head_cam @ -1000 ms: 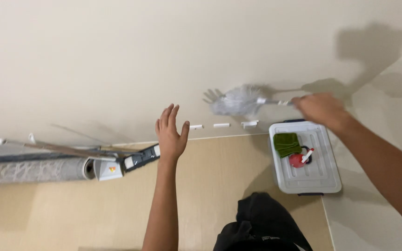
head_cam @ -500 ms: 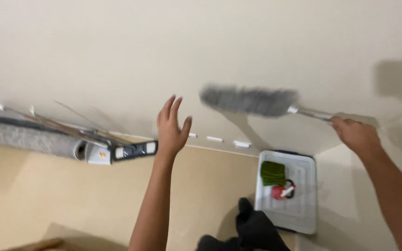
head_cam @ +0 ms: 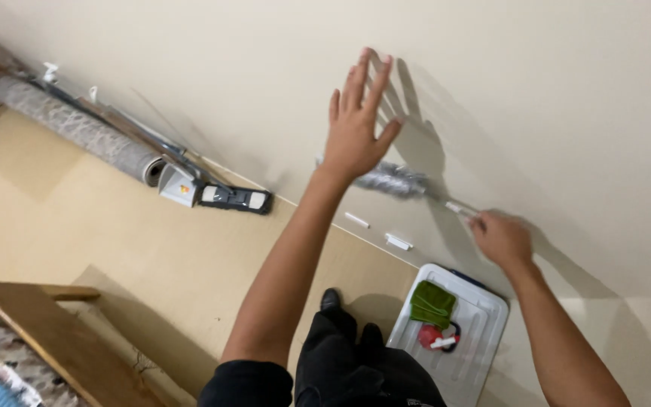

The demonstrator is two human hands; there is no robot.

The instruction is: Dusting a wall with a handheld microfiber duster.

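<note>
My left hand is raised with its fingers spread, flat against or very close to the cream wall. My right hand grips the handle of a grey fluffy duster. The duster head lies against the wall just right of my left wrist, low near the floor line. My left forearm crosses in front of part of the duster head.
A white plastic bin lid lies on the floor by the wall, with a green cloth and a red and white item on it. A rolled grey rug, thin rods and a black and white device lie along the wall. A wooden frame is at lower left.
My right hand has swept the duster down and left along the wall. My left hand has risen higher on the wall. The view has tilted and swung.
</note>
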